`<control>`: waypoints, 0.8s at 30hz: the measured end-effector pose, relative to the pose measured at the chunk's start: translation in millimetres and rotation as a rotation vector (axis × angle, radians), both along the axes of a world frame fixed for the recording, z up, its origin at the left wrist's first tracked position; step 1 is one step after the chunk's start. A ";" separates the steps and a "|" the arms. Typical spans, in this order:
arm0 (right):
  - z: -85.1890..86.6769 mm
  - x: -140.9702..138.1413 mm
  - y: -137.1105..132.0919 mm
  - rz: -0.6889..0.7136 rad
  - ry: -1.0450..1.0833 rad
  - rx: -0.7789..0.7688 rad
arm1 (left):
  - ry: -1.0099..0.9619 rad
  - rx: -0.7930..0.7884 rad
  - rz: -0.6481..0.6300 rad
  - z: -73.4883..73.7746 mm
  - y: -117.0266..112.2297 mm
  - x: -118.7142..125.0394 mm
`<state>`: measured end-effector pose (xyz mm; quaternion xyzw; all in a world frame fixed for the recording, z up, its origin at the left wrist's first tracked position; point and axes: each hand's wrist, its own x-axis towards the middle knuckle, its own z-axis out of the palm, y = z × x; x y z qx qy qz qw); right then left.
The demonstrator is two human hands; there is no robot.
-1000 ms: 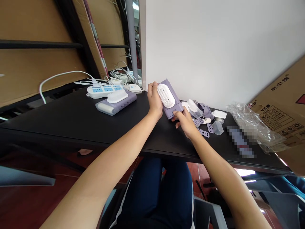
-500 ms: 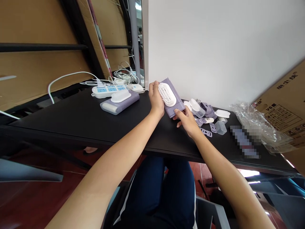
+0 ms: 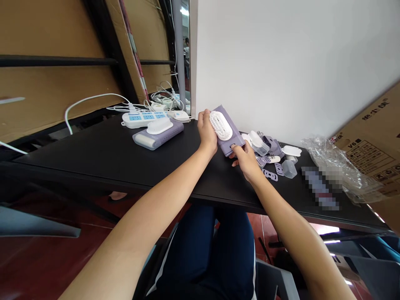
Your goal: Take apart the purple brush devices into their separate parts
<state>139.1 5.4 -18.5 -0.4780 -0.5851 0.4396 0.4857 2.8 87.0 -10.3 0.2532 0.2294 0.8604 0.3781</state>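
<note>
**Purple plastic case (image 3: pixel 234 133) held tilted in both hands**

Above the black tabletop (image 3: pixel 156 162), near the wall, the case is presented with its white bristled brush (image 3: pixel 221 125) uppermost. Its left side is gripped by the left hand (image 3: pixel 207 132), fingers curled in; the near end is pinched by the right hand (image 3: pixel 246 160), the thumb laid just beside a dark oval (image 3: pixel 233 146). A button or a slot? That cannot be told. The near end appears to be the part being worked, so a steady left grip and a precise right thumb are called for.

Out to the left, a second purple case (image 3: pixel 160 135) is set down before a power strip (image 3: pixel 137 120). To the right, loose parts are scattered, purple flat pieces (image 3: pixel 270 175) and a clear plastic cup (image 3: pixel 289 169) among them.

Now, what is lost: the case's underside and some fingers are hidden, pile items overlap, a pixelated object (image 3: pixel 321 187) is unreadable, and the cardboard box (image 3: pixel 371 141) is cut off.
</note>
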 end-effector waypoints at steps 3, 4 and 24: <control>3.8 1.2 -2.4 0.040 0.012 -0.031 | -0.027 0.015 0.024 -1.9 5.4 -5.0; 5.1 1.8 -3.3 0.071 0.008 -0.041 | -0.031 0.020 0.025 -2.4 6.9 -6.7; 4.6 20.5 4.3 -0.027 0.055 0.179 | -0.257 -0.133 0.080 -10.5 40.8 -75.7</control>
